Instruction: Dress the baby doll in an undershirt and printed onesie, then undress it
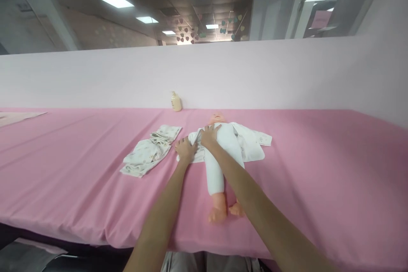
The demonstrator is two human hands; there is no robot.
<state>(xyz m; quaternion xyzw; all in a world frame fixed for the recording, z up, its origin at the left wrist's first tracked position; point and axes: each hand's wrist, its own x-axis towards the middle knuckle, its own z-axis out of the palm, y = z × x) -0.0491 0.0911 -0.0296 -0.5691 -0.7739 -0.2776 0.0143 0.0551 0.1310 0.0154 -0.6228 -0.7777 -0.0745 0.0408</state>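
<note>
Doll (pixel 214 176) on its back on the pink surface (pixel 302 187), head toward the white wall (pixel 127 78), bare feet toward the person; probably laid that way so its front and both sides are in reach. White clothing covers it down to the ankles. A white jacket (pixel 253 142) shows on both sides of the doll, seemingly spread beneath it. The sleeve right of the doll lies out flat, apparently so it stays clear of the body.

From where I stand, both hands are at the doll's left side, as the person faces it. Left hand (pixel 186 150) is low on the jacket part there, fingers curved over the cloth, likely to keep it from sliding. Can't tell if they pinch it. Right hand (pixel 209 135) is on the upper body by the jacket's near edge, fingers spread over white fabric, perhaps steadying the doll. Can't tell whether they grasp any cloth; tips partly lost against it.

Folded clothes (pixel 143 155) sit left of the doll, just beyond the left hand, presumably kept close but out of the way. Pump bottle (pixel 176 102) stands beyond the doll's head and off to its left, against the wall, likely where it won't get knocked.
</note>
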